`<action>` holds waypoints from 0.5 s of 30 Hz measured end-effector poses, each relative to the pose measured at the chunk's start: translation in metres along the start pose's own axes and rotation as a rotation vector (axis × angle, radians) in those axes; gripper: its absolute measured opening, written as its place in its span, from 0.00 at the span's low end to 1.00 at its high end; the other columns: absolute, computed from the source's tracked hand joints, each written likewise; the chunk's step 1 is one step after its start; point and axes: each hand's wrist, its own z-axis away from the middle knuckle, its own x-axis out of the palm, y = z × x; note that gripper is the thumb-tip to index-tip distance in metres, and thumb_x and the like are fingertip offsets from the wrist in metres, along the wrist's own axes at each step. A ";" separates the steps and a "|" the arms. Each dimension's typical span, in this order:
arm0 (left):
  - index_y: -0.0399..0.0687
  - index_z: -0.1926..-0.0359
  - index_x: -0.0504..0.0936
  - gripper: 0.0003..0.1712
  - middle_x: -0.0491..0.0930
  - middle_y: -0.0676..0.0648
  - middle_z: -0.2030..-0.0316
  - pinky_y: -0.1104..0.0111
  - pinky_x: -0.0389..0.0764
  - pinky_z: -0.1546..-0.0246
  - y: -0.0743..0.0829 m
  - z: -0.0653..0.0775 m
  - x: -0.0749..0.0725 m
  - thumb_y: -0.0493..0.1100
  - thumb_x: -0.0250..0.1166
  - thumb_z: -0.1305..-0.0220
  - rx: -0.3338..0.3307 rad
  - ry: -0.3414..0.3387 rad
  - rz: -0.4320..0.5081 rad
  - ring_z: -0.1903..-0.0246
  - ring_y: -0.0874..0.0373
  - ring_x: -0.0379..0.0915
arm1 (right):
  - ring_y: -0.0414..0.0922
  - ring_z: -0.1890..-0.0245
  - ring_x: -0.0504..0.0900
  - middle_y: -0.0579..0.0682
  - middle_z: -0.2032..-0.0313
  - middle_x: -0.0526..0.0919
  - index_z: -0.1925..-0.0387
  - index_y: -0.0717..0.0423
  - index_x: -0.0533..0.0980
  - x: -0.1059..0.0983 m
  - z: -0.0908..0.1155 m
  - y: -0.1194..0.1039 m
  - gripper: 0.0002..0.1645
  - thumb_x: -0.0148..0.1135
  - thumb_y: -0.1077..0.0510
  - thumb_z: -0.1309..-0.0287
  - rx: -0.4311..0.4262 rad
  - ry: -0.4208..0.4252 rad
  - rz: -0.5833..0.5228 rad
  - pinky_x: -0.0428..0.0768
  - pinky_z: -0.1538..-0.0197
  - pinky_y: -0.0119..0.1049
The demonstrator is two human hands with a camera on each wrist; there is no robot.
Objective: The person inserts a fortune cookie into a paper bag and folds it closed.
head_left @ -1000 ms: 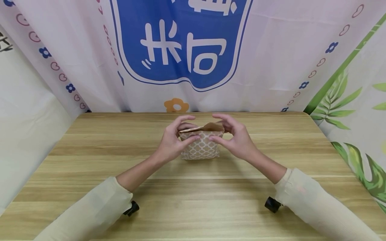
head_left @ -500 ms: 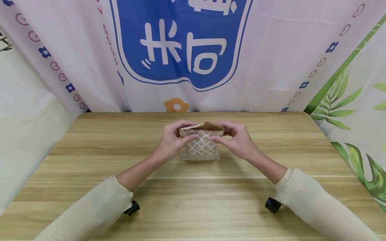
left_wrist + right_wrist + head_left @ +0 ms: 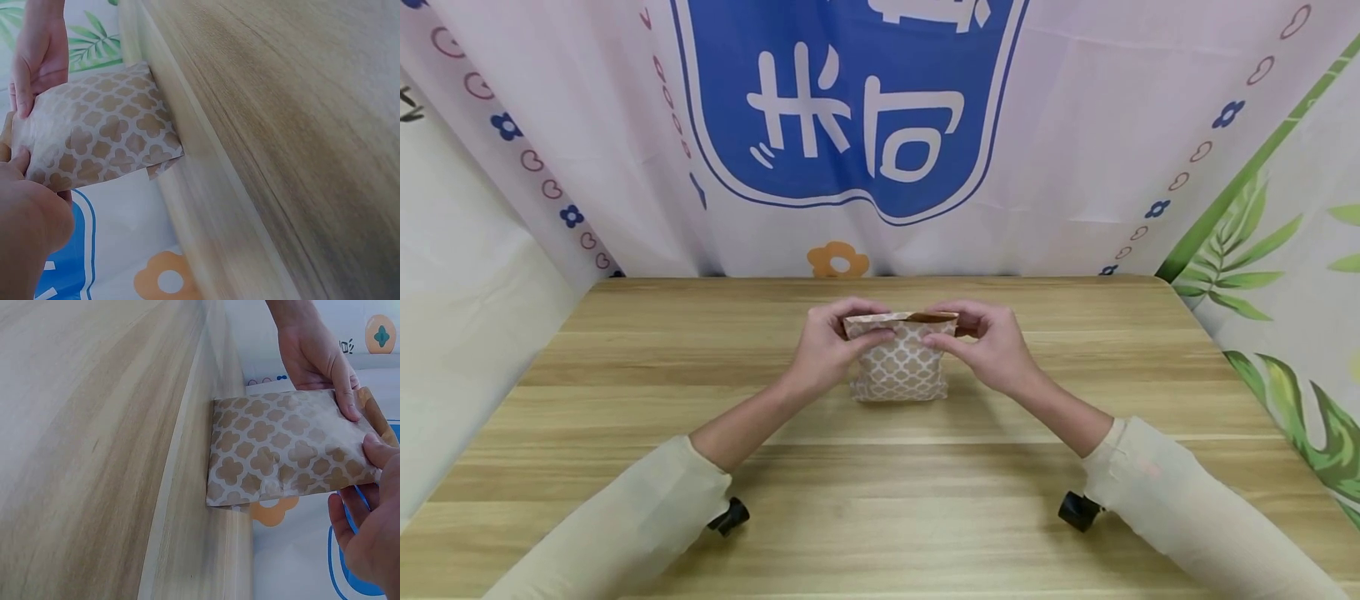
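Note:
A brown paper bag with a white lattice print stands upright on the table, its bottom on the wood. Its top edge is nearly flattened, with a narrow brown gap at the right side. My left hand pinches the upper left of the bag, thumb on the front and fingers behind. The right hand grips the upper right corner the same way. In the left wrist view the bag shows its patterned front between both hands. The right wrist view shows the bag from the other side. What the bag contains is hidden.
A wooden table spreads all around the bag, its far edge just behind it. Beyond hangs a white curtain with a blue emblem. Black wrist cameras sit under both sleeves, including one camera at the right.
The fingers of both hands have come down behind the bag. Its mouth, wider a second ago with a raised back edge, is now pressed nearly flat.

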 end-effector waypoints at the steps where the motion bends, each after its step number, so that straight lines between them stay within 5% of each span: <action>1: 0.22 0.55 0.83 0.14 0.85 0.27 0.58 0.75 0.84 0.64 0.000 0.000 0.000 0.19 0.71 0.44 -0.008 0.001 0.002 0.65 0.66 0.83 | 0.38 0.68 0.87 0.65 0.57 0.89 0.50 0.72 0.83 0.000 0.000 0.000 0.20 0.74 0.75 0.46 0.013 0.004 -0.003 0.84 0.64 0.30; 15: 0.21 0.58 0.83 0.12 0.85 0.30 0.60 0.74 0.84 0.64 -0.001 0.000 0.002 0.19 0.71 0.44 -0.038 0.008 0.035 0.66 0.64 0.83 | 0.38 0.73 0.85 0.61 0.67 0.88 0.54 0.72 0.84 0.001 0.001 -0.002 0.15 0.74 0.73 0.45 0.122 0.023 -0.068 0.85 0.67 0.29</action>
